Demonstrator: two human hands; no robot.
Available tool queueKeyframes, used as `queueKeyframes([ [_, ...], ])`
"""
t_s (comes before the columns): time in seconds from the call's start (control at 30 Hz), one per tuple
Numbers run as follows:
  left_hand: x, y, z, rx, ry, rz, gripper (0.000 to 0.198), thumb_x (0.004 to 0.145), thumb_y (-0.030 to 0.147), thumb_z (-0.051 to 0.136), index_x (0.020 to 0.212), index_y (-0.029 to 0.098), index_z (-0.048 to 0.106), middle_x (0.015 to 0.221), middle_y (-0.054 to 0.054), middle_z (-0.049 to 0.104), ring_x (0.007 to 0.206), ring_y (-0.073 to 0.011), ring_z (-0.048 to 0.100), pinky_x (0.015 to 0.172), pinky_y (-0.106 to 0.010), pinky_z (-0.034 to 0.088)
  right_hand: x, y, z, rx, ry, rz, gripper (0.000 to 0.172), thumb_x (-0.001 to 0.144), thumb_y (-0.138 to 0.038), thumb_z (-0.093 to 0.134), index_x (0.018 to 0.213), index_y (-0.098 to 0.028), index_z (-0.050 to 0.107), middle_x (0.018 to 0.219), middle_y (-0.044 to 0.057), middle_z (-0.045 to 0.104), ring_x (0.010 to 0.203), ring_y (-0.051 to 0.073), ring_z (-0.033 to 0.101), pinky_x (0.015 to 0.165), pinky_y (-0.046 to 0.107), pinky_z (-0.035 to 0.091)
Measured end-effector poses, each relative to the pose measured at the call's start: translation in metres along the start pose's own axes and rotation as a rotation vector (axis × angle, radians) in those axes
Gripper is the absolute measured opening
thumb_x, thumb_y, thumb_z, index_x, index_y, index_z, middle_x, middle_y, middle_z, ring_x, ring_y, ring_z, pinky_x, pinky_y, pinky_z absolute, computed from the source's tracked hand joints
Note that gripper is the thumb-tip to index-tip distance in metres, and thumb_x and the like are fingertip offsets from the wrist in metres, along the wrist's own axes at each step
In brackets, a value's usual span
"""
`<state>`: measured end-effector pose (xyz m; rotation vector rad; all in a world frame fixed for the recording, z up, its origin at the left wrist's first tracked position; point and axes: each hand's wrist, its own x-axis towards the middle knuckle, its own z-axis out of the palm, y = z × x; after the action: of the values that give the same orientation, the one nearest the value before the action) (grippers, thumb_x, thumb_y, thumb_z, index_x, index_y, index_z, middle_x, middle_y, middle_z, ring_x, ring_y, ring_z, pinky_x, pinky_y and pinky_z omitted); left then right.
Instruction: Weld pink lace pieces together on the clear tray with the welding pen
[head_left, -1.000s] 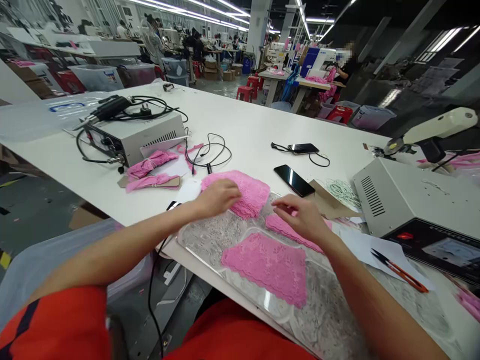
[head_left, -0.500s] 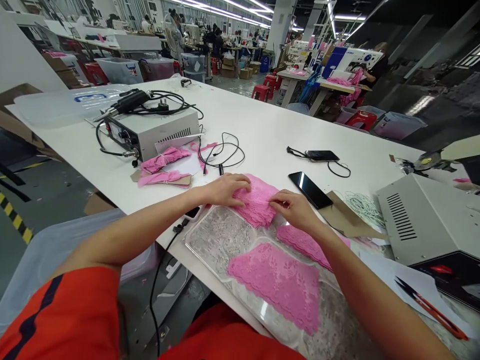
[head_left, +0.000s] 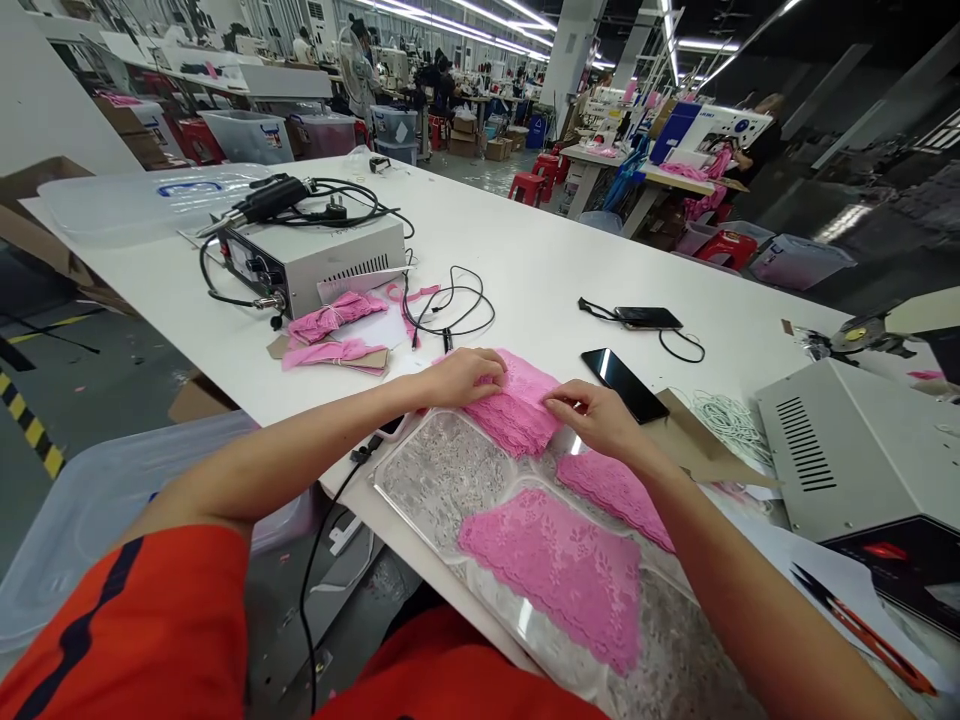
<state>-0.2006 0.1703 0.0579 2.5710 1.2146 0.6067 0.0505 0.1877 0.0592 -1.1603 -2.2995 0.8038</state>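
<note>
Between my hands lies a stack of pink lace pieces (head_left: 517, 420), its scalloped edges fanned toward me. My left hand (head_left: 469, 380) rests on the stack's left side with the fingers bent, closed on the lace. At the right edge, my right hand (head_left: 589, 410) pinches the lace between thumb and fingertips. Below the stack is a clear plastic tray-like lid (head_left: 442, 465) on the table. A wide pink lace piece or pile (head_left: 559, 570) lies on it nearest me. Another pink lace stack (head_left: 615, 490) sits partly under my right forearm.
A grey box-shaped machine (head_left: 337, 255) with a black corded handpiece stands at left, pink bundles (head_left: 337, 335) beside it. Black phones (head_left: 622, 382), cardboard (head_left: 690, 440), pale elastic cord (head_left: 731, 420) and a second grey machine (head_left: 840, 440) are at right. Red-handled tweezers (head_left: 862, 630) lie nearer me.
The view has shifted slightly, moving the whole scene a little to the right. Both hands stay on the same lace stack, with almost no change in their grip.
</note>
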Motion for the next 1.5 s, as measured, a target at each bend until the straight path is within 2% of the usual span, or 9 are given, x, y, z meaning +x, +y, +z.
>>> queueKeyframes([
  [0.17,0.005,0.006,-0.001,0.032,0.021,-0.016,0.012,0.085,0.014,0.056,0.083,0.015,0.067,0.101,-0.008,0.070,0.094,-0.0184,0.065,0.086,-0.029,0.049,-0.002,-0.022,0.018,-0.289,0.121,-0.087,0.040,0.077,-0.051,0.066,0.103,-0.021,0.065,0.103,0.009,0.068,0.082,0.022,0.062,0.069,0.035,0.048],
  [0.3,0.005,0.008,-0.002,0.067,0.015,-0.023,0.013,0.086,0.015,0.055,0.084,0.016,0.067,0.094,-0.007,0.070,0.087,-0.0179,0.064,0.082,-0.029,0.048,-0.003,-0.021,0.027,-0.364,0.205,-0.152,0.031,0.079,-0.040,0.064,0.103,-0.021,0.063,0.101,0.010,0.067,0.091,0.026,0.063,0.073,0.037,0.050],
  [0.5,0.001,0.003,0.001,0.078,0.000,-0.015,0.012,0.086,0.017,0.056,0.083,0.016,0.067,0.093,-0.007,0.070,0.087,-0.0183,0.063,0.083,-0.028,0.046,-0.024,0.004,0.007,-0.285,0.151,-0.404,0.025,0.082,-0.020,0.057,0.107,-0.023,0.062,0.107,0.009,0.064,0.104,0.024,0.060,0.090,0.039,0.052],
  [0.63,0.001,-0.002,0.004,0.069,0.010,0.000,0.013,0.085,0.016,0.055,0.083,0.016,0.067,0.093,-0.007,0.070,0.087,-0.0179,0.064,0.083,-0.027,0.047,-0.032,0.012,0.001,-0.316,0.135,-0.419,0.027,0.083,-0.019,0.057,0.108,-0.023,0.063,0.106,0.009,0.063,0.105,0.024,0.060,0.093,0.042,0.052],
  [1.03,-0.001,-0.004,0.004,0.069,0.014,0.010,0.012,0.086,0.017,0.056,0.082,0.016,0.067,0.093,-0.006,0.070,0.088,-0.0170,0.065,0.085,-0.027,0.047,-0.025,0.011,0.011,-0.303,0.121,-0.378,0.016,0.089,-0.021,0.052,0.093,-0.022,0.067,0.095,0.008,0.068,0.091,0.021,0.064,0.079,0.036,0.055],
  [1.17,-0.006,-0.001,0.003,0.078,0.023,0.001,0.012,0.087,0.025,0.059,0.087,0.016,0.067,0.100,-0.007,0.070,0.093,-0.0193,0.065,0.088,-0.031,0.046,-0.024,0.013,0.009,-0.245,0.133,-0.376,0.013,0.088,-0.020,0.054,0.089,-0.022,0.066,0.091,0.006,0.068,0.084,0.019,0.065,0.074,0.033,0.054],
  [1.33,-0.004,0.018,0.016,0.162,0.092,0.020,0.049,0.078,0.051,0.071,0.111,0.016,0.062,0.122,-0.015,0.063,0.115,-0.0297,0.057,0.102,-0.048,0.037,-0.019,0.010,0.002,-0.188,0.190,-0.414,0.012,0.088,-0.017,0.054,0.088,-0.022,0.065,0.088,0.005,0.067,0.074,0.015,0.063,0.065,0.028,0.053],
  [1.4,0.002,0.025,0.024,0.207,0.111,0.022,0.041,0.081,0.045,0.069,0.110,0.017,0.062,0.119,-0.014,0.064,0.114,-0.0279,0.058,0.105,-0.050,0.034,-0.018,0.005,-0.002,-0.172,0.209,-0.430,0.012,0.087,-0.016,0.054,0.087,-0.022,0.065,0.087,0.004,0.066,0.071,0.014,0.061,0.060,0.026,0.051],
  [1.5,0.008,0.026,0.031,0.256,0.140,-0.013,0.016,0.084,0.021,0.060,0.099,0.017,0.065,0.109,-0.010,0.068,0.106,-0.0236,0.061,0.107,-0.050,0.033,-0.023,-0.003,-0.011,-0.160,0.250,-0.443,0.012,0.088,-0.015,0.055,0.086,-0.021,0.065,0.087,0.004,0.067,0.070,0.013,0.062,0.057,0.025,0.050],
])
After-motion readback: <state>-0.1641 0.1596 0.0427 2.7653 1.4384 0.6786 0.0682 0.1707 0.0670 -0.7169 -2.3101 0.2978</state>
